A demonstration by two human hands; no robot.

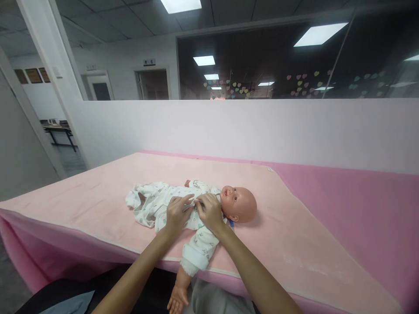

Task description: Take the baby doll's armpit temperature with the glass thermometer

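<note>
A baby doll (pixel 240 204) lies on its back across the pink-covered table, its bald head to the right. It wears a white patterned baby outfit (pixel 153 201), whose legs trail off to the left. Over the doll's chest, my left hand (pixel 178 213) pinches the front of the outfit. My right hand (pixel 209 209) is closed on the same cloth, fingertips almost meeting the left ones. Between the fingers the exact fastening is too small to make out. One doll arm, in its sleeve (pixel 199 250), hangs over the near table edge toward me.
A peach-coloured sheet (pixel 294 244) covers most of the table, over a brighter pink cloth (pixel 360 205). Behind stands a low white wall (pixel 248 131) with glass above. A doorway at left shows a small table (pixel 59 129) beyond.
</note>
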